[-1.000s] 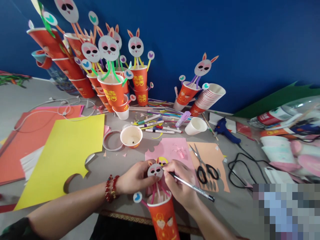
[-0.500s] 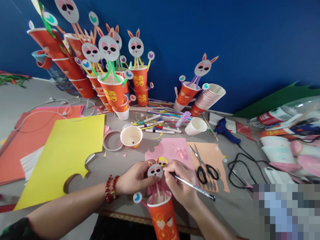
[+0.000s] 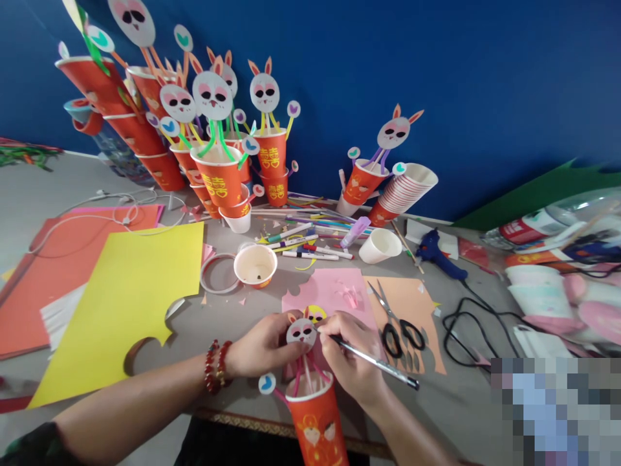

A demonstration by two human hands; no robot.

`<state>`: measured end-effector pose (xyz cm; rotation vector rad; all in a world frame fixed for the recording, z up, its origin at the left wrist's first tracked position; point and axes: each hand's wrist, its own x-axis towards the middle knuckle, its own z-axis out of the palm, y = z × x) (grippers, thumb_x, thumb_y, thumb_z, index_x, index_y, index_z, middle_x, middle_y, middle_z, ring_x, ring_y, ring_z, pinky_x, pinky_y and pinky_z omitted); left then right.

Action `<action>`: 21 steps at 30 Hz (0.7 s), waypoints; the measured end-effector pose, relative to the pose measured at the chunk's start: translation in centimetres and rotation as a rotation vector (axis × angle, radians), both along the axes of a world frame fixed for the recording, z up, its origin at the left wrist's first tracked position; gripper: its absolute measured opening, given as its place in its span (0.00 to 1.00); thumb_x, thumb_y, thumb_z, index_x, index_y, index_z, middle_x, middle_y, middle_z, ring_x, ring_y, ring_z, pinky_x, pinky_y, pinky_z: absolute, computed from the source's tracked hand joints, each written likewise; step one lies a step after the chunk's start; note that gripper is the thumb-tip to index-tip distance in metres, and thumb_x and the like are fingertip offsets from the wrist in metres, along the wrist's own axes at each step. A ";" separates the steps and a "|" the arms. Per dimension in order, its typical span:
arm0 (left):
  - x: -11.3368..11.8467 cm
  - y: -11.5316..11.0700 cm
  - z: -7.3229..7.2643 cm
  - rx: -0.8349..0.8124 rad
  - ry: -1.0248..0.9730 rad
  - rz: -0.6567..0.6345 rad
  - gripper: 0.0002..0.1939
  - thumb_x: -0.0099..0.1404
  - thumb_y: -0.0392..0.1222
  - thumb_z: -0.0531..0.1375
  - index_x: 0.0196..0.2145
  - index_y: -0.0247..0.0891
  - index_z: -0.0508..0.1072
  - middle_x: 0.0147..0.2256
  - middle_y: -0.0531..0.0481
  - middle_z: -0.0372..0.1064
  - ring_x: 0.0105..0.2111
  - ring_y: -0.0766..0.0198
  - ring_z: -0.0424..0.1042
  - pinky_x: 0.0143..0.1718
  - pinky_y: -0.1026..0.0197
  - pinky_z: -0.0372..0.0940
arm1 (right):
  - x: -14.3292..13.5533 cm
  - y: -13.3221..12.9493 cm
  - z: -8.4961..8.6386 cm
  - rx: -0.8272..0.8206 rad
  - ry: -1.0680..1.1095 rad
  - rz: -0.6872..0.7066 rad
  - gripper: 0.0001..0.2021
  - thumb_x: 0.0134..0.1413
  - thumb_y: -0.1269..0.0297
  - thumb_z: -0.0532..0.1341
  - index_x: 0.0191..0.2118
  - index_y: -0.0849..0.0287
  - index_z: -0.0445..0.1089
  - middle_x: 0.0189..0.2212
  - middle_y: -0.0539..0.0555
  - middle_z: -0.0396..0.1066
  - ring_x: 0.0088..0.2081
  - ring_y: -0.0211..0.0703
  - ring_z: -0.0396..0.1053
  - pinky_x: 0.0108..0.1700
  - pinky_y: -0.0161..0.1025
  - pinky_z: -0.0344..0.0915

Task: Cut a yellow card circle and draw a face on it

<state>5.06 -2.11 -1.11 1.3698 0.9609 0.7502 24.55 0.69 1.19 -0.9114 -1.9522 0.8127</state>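
Note:
A white paper rabbit face [image 3: 301, 332] with pink ears and black eyes is pinched by my left hand [image 3: 266, 343], thumb near its lower edge. Pink stems run from the face down into a red paper cup [image 3: 317, 421] at the table's front edge. A round tag with a blue mark [image 3: 266, 383] sticks out left of the cup. My right hand [image 3: 352, 355] is closed on a pen [image 3: 376, 362], its tip at the right edge of the rabbit face. Just behind the face, a yellow round piece [image 3: 317, 313] shows partly.
Scissors [image 3: 395, 323] lie on orange paper right of my hands. Behind are a bowl-like cup [image 3: 255, 265], markers [image 3: 310, 255], a white cup [image 3: 380, 246] and a blue glue gun [image 3: 440, 254]. Several rabbit cups [image 3: 216, 168] stand at the back left; yellow paper [image 3: 130, 291] lies left.

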 end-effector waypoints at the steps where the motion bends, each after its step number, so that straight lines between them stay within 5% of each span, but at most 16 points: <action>1: 0.0 0.0 0.0 0.001 0.003 0.002 0.10 0.69 0.44 0.58 0.41 0.35 0.70 0.35 0.50 0.68 0.32 0.64 0.66 0.36 0.63 0.64 | 0.0 0.0 0.0 -0.002 0.002 0.004 0.08 0.55 0.75 0.56 0.28 0.55 0.65 0.23 0.49 0.70 0.26 0.42 0.69 0.29 0.37 0.66; 21: 0.1 0.1 0.2 0.016 -0.004 0.001 0.08 0.69 0.43 0.58 0.40 0.35 0.69 0.34 0.51 0.66 0.32 0.64 0.65 0.35 0.63 0.63 | 0.1 0.1 -0.3 0.017 0.017 0.032 0.08 0.55 0.76 0.56 0.29 0.55 0.64 0.24 0.49 0.69 0.27 0.41 0.69 0.31 0.37 0.65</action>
